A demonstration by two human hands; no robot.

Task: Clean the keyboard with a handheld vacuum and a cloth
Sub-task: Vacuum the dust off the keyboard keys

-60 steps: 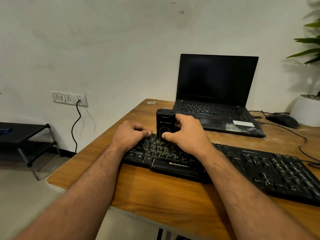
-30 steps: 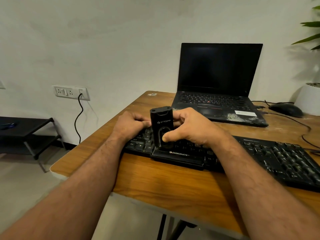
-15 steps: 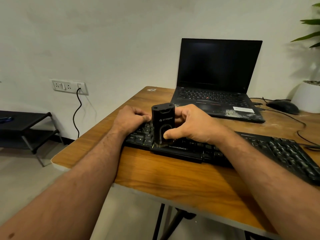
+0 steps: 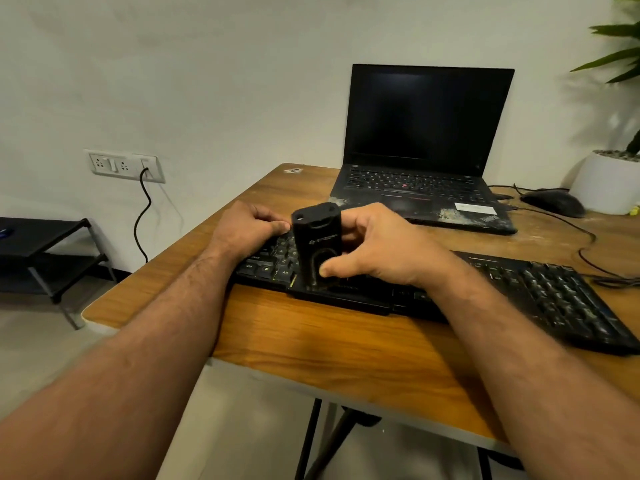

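A long black keyboard (image 4: 540, 292) lies across the wooden desk (image 4: 311, 344). My right hand (image 4: 377, 251) grips a small black handheld vacuum (image 4: 317, 242), holding it upright with its lower end on the keyboard's front edge near the left end. My thumb presses on the vacuum's front face. My left hand (image 4: 247, 228) rests on the keyboard's left end with fingers curled, steadying it. No cloth is in sight.
A black laptop (image 4: 426, 150) stands open behind the keyboard, dusty on its palm rest. A black mouse (image 4: 554, 201) with its cable and a white plant pot (image 4: 609, 183) sit at the far right. A wall socket (image 4: 124, 165) and a low black shelf (image 4: 48, 251) are on the left.
The vacuum has moved from the keyboard's upper rows toward me, down to its front edge. My left hand has stayed on the left end.
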